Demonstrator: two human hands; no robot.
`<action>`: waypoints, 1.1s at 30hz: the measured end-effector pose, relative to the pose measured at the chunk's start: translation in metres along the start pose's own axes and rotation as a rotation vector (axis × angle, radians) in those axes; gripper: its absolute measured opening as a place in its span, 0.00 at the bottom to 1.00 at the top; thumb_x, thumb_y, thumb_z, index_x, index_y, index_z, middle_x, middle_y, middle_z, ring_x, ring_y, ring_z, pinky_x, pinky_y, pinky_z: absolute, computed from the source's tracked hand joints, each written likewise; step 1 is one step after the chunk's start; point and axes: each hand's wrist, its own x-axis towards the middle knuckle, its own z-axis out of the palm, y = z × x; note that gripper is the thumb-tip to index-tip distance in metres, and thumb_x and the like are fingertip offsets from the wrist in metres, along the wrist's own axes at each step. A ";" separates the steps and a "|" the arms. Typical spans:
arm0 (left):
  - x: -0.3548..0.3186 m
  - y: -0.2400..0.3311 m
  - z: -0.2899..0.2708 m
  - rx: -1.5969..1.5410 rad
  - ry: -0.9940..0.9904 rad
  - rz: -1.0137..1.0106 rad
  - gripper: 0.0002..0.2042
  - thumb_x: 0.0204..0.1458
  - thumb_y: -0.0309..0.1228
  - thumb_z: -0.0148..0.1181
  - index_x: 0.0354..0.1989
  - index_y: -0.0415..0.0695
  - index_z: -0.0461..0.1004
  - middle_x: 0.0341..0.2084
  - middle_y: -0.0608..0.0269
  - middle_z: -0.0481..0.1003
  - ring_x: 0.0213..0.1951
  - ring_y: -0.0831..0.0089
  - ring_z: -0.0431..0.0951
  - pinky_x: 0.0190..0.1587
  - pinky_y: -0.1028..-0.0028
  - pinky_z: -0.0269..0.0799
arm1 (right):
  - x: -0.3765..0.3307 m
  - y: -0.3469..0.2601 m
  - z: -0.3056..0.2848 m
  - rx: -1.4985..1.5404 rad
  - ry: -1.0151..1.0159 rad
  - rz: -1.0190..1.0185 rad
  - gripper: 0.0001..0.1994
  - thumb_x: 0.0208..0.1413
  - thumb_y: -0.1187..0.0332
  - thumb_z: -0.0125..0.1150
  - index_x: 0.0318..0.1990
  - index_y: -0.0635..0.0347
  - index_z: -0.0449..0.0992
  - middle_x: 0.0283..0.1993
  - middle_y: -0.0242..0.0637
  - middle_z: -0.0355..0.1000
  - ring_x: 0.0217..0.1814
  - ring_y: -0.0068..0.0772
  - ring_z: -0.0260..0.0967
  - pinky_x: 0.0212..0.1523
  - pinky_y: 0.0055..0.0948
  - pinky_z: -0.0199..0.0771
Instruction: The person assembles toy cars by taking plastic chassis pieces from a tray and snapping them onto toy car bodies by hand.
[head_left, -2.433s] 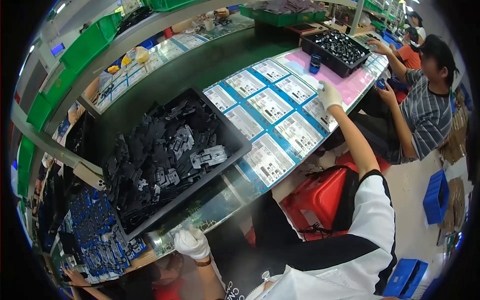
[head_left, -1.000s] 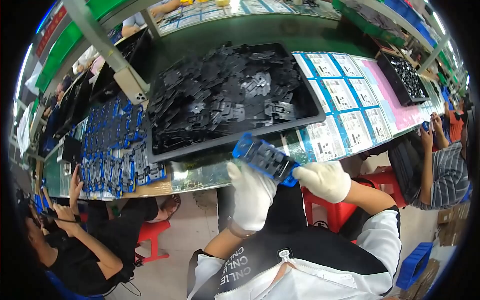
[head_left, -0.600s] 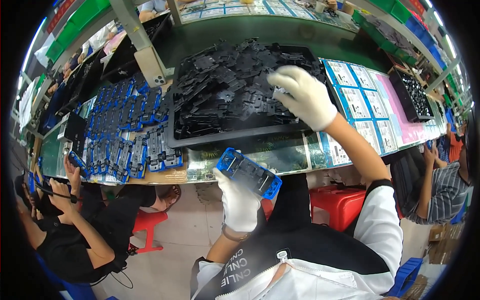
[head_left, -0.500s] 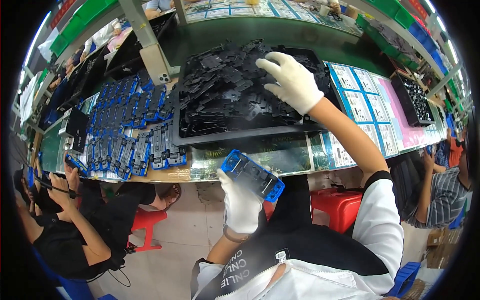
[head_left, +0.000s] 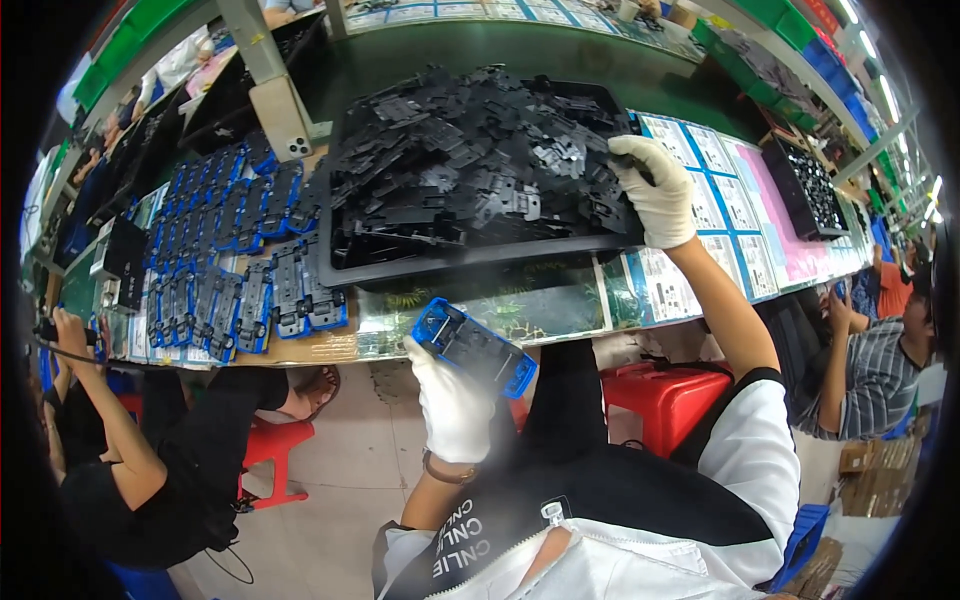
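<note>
Right hand (head_left: 662, 200) raised, fingers (head_left: 642, 148) curled — grip unclear

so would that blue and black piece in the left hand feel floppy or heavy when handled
The blue-and-black piece is probably stiff: it juts beyond the gloved left hand without sagging. It is likely fairly light, as that one hand alone supports it. Its boxy outline suggests little sideways rolling.

Left hand (head_left: 452, 408) gripping blue-and-black part (head_left: 478, 349); right hand (head_left: 662, 200) by right rim of black tray (head_left: 480, 263)
</note>
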 end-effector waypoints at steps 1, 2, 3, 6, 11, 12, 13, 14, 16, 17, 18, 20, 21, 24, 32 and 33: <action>0.001 -0.001 0.003 -0.014 0.010 -0.009 0.32 0.57 0.65 0.44 0.50 0.46 0.68 0.41 0.53 0.73 0.44 0.54 0.75 0.49 0.45 0.72 | -0.009 0.001 -0.002 0.294 0.012 0.274 0.11 0.54 0.79 0.62 0.46 0.61 0.77 0.43 0.33 0.76 0.46 0.24 0.73 0.48 0.24 0.72; 0.001 0.000 0.008 -0.021 0.025 -0.026 0.32 0.58 0.64 0.43 0.52 0.46 0.67 0.42 0.53 0.73 0.45 0.53 0.75 0.51 0.43 0.71 | -0.011 0.000 -0.009 0.351 0.040 0.394 0.11 0.56 0.74 0.64 0.46 0.66 0.76 0.43 0.32 0.75 0.47 0.20 0.70 0.49 0.23 0.70; 0.001 -0.002 0.009 -0.017 0.024 -0.036 0.32 0.58 0.64 0.43 0.52 0.46 0.67 0.42 0.53 0.73 0.45 0.53 0.75 0.51 0.43 0.71 | -0.012 0.003 -0.018 0.379 0.024 0.517 0.14 0.56 0.74 0.65 0.49 0.64 0.75 0.46 0.32 0.75 0.48 0.22 0.70 0.50 0.23 0.70; 0.000 -0.004 0.015 0.012 -0.034 -0.038 0.32 0.59 0.64 0.42 0.54 0.46 0.67 0.43 0.53 0.73 0.46 0.52 0.75 0.52 0.42 0.70 | -0.002 0.011 -0.034 0.531 0.102 0.653 0.19 0.60 0.73 0.58 0.59 0.62 0.69 0.56 0.35 0.71 0.54 0.26 0.69 0.51 0.25 0.69; -0.007 -0.005 0.026 0.104 -0.097 -0.067 0.33 0.59 0.64 0.41 0.55 0.46 0.66 0.44 0.54 0.73 0.46 0.53 0.75 0.53 0.44 0.71 | 0.047 0.011 -0.056 0.396 -0.322 0.434 0.19 0.64 0.68 0.51 0.61 0.57 0.69 0.55 0.29 0.70 0.46 0.17 0.67 0.51 0.21 0.69; -0.010 -0.005 0.031 0.113 -0.102 -0.072 0.33 0.59 0.64 0.41 0.55 0.46 0.66 0.44 0.54 0.73 0.46 0.53 0.75 0.53 0.44 0.71 | 0.052 0.018 -0.058 0.393 -0.394 0.488 0.18 0.64 0.68 0.52 0.60 0.57 0.70 0.55 0.29 0.71 0.47 0.17 0.68 0.52 0.21 0.69; -0.014 -0.002 0.038 0.016 -0.154 -0.121 0.33 0.59 0.64 0.41 0.55 0.46 0.66 0.44 0.54 0.73 0.45 0.54 0.76 0.52 0.44 0.71 | 0.059 0.016 -0.050 0.396 -0.476 0.541 0.17 0.64 0.69 0.52 0.59 0.57 0.72 0.54 0.30 0.72 0.48 0.18 0.68 0.53 0.21 0.68; -0.017 -0.001 0.044 -0.080 -0.211 -0.170 0.33 0.59 0.65 0.41 0.54 0.46 0.66 0.43 0.54 0.73 0.44 0.54 0.76 0.52 0.45 0.72 | 0.062 0.025 -0.038 0.323 -0.495 0.448 0.15 0.64 0.69 0.54 0.56 0.59 0.75 0.52 0.30 0.74 0.49 0.18 0.68 0.53 0.21 0.69; -0.022 0.000 0.050 -0.070 -0.221 -0.179 0.33 0.58 0.65 0.41 0.54 0.46 0.66 0.43 0.54 0.73 0.44 0.55 0.76 0.51 0.46 0.72 | 0.060 0.043 -0.013 0.300 -0.623 0.497 0.15 0.63 0.68 0.56 0.55 0.58 0.76 0.52 0.30 0.75 0.49 0.19 0.69 0.53 0.22 0.68; -0.022 0.001 0.050 -0.068 -0.233 -0.187 0.34 0.58 0.66 0.41 0.54 0.45 0.66 0.43 0.55 0.74 0.43 0.55 0.77 0.51 0.46 0.73 | 0.060 0.041 -0.001 0.190 -0.679 0.462 0.15 0.63 0.68 0.56 0.55 0.58 0.76 0.52 0.29 0.75 0.49 0.19 0.69 0.53 0.23 0.68; -0.022 0.001 0.049 -0.066 -0.230 -0.186 0.34 0.58 0.66 0.41 0.54 0.45 0.66 0.43 0.55 0.74 0.43 0.55 0.77 0.51 0.46 0.73 | 0.054 0.038 0.004 0.094 -0.665 0.430 0.16 0.62 0.66 0.58 0.57 0.52 0.76 0.50 0.33 0.76 0.49 0.27 0.71 0.54 0.25 0.69; -0.021 0.003 0.047 -0.077 -0.216 -0.217 0.34 0.58 0.66 0.40 0.54 0.46 0.66 0.42 0.55 0.74 0.42 0.54 0.77 0.50 0.46 0.73 | 0.045 0.032 0.000 -0.447 -0.530 0.019 0.18 0.59 0.61 0.60 0.57 0.47 0.74 0.47 0.41 0.74 0.49 0.43 0.72 0.51 0.34 0.71; -0.019 0.004 0.044 -0.082 -0.207 -0.211 0.34 0.58 0.66 0.40 0.54 0.46 0.66 0.42 0.55 0.74 0.42 0.54 0.77 0.50 0.46 0.73 | 0.037 0.022 -0.003 -0.590 -0.447 -0.052 0.18 0.59 0.59 0.59 0.57 0.48 0.73 0.47 0.44 0.73 0.50 0.48 0.71 0.49 0.38 0.72; -0.016 0.004 0.035 -0.072 -0.195 -0.183 0.35 0.58 0.66 0.40 0.54 0.45 0.66 0.42 0.55 0.74 0.43 0.54 0.77 0.51 0.46 0.73 | 0.018 -0.007 -0.002 -0.642 -0.450 0.084 0.23 0.57 0.52 0.60 0.57 0.49 0.71 0.44 0.44 0.73 0.50 0.48 0.71 0.50 0.40 0.72; -0.016 0.004 0.051 -0.116 -0.215 -0.106 0.34 0.60 0.65 0.36 0.56 0.44 0.64 0.43 0.53 0.73 0.46 0.56 0.76 0.52 0.55 0.73 | -0.002 -0.007 0.015 -0.659 -0.459 0.303 0.25 0.52 0.54 0.64 0.54 0.59 0.75 0.44 0.54 0.75 0.47 0.55 0.73 0.50 0.40 0.73; -0.016 0.003 0.049 -0.083 -0.259 -0.089 0.36 0.58 0.66 0.40 0.58 0.45 0.63 0.45 0.53 0.72 0.48 0.53 0.75 0.54 0.49 0.72 | -0.004 -0.006 0.013 -0.637 -0.417 0.258 0.24 0.53 0.57 0.65 0.55 0.58 0.75 0.44 0.52 0.75 0.46 0.52 0.74 0.49 0.37 0.72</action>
